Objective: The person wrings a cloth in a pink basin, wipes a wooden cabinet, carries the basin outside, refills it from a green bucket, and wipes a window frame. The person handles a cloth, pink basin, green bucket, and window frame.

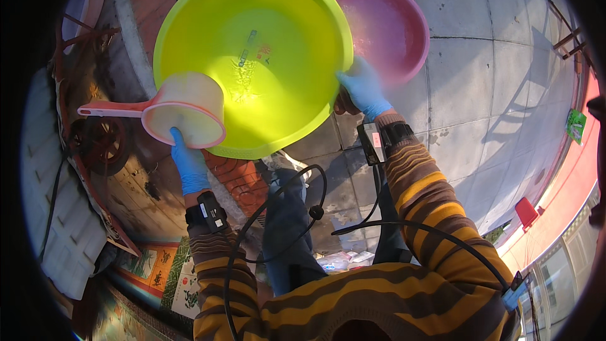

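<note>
A large yellow-green plastic basin (284,118) is before me, with light ripples on its inside and printed marks on its bottom. My right hand (364,86), in a blue glove, grips its right rim; some fingers are hidden under the edge. Over the basin's near left rim is a whitish plastic water dipper (194,92) with a pink rim and handle, tilted so its mouth faces me. My left hand (188,163), also blue-gloved, holds the dipper by its rim, thumb over the edge and other fingers hidden. Beyond my right hand, a pink basin (395,33) stands on the paving.
A rusty metal cart with a wheel (106,144) stands at the left. Another basin (90,4) is at the far left. Black cables (279,189) hang across my arms and legs. Plastic bags (341,261) lie near my feet. A red dustpan-like object (526,213) is by the wall.
</note>
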`<state>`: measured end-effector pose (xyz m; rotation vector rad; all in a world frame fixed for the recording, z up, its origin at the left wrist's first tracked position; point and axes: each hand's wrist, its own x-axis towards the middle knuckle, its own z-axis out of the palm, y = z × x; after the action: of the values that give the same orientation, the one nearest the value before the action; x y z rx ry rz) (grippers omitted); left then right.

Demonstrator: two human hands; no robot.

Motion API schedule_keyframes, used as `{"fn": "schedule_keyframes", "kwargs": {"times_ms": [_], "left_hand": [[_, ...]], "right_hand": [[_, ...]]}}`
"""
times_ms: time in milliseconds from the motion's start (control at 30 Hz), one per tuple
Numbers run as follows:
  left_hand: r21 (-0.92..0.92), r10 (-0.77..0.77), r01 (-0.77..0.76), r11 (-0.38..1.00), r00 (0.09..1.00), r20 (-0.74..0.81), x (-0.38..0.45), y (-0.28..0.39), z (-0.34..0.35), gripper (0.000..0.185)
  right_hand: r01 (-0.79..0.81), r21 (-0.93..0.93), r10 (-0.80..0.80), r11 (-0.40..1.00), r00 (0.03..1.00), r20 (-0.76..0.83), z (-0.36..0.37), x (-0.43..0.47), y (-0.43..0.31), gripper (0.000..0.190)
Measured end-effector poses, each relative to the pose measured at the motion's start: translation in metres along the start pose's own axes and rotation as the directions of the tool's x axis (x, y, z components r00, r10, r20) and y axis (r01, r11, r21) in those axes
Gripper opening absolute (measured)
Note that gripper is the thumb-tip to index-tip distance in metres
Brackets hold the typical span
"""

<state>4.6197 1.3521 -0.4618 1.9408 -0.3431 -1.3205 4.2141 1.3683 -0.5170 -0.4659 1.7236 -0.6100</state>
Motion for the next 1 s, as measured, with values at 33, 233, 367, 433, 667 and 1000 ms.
{"fn": "schedule_keyframes", "kwargs": {"times_ms": [33,233,367,433,667,1000], "left_hand": [[0.004,0.056,-0.056,0.998,0.998,0.022,-0.001,0.011,-0.005,0.059],[0.023,0.011,-0.007,1.000,0.988,-0.155,-0.069,0.036,-0.089,0.059],[0.001,-0.175,0.179,0.984,0.966,-0.190,-0.121,0.003,-0.079,0.058],[-0.010,-0.147,0.147,0.989,0.983,-0.106,-0.129,-0.011,-0.053,0.057],[-0.185,-0.051,0.034,0.982,0.995,-0.088,-0.150,-0.007,-0.045,0.059],[-0.204,-0.253,0.185,0.961,0.885,-0.391,-0.380,-0.101,-0.032,0.055]], "right_hand": [[0.032,-0.080,-0.029,0.996,0.998,0.049,0.011,0.004,-0.002,0.043],[0.110,-0.070,-0.096,0.991,0.978,0.187,0.058,-0.047,0.017,0.044],[-0.017,-0.084,0.031,0.996,0.985,0.170,0.003,-0.080,0.013,0.040],[0.009,-0.027,-0.005,1.000,0.991,0.136,-0.025,-0.079,0.000,0.039],[0.222,-0.306,-0.127,0.926,0.945,0.303,-0.029,-0.041,-0.048,0.038],[0.420,-0.624,0.091,0.659,0.779,0.620,-0.040,-0.045,-0.087,0.055]]}}
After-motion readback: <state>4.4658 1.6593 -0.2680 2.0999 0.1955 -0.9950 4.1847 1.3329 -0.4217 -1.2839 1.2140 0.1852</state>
